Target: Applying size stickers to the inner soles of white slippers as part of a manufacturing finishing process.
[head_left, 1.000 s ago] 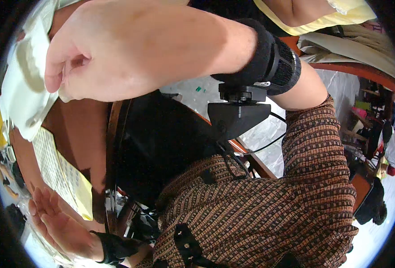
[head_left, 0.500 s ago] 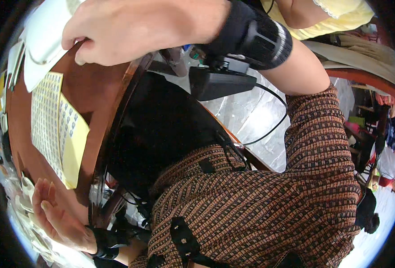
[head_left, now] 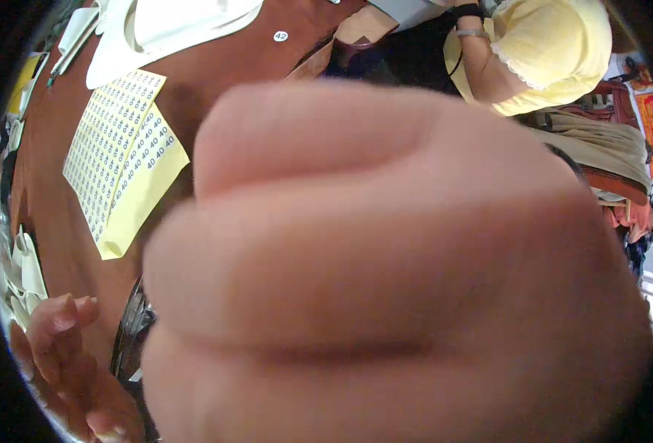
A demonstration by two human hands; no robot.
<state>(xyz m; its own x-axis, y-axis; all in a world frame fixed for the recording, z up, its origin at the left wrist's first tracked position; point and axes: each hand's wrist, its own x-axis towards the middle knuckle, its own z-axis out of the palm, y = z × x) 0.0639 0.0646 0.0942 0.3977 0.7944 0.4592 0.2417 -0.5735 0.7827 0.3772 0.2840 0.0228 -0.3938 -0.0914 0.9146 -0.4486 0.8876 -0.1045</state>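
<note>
Brown table (head_left: 249, 63), two sheets (head_left: 120, 148); left hand (head_left: 75, 373) half-curled, empty; right hand (head_left: 378, 273) curled, hold unclear

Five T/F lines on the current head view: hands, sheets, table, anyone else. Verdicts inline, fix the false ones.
1. The right hand covers the middle of the view. True.
2. The left hand rests on the sheets. False: it is apart from them.
3. The sheets lie on the brown table. True.
4. The round label is red. False: it is white with dark print.
5. A yellow sleeve shows at the lower left. False: it is at the upper right.
</note>
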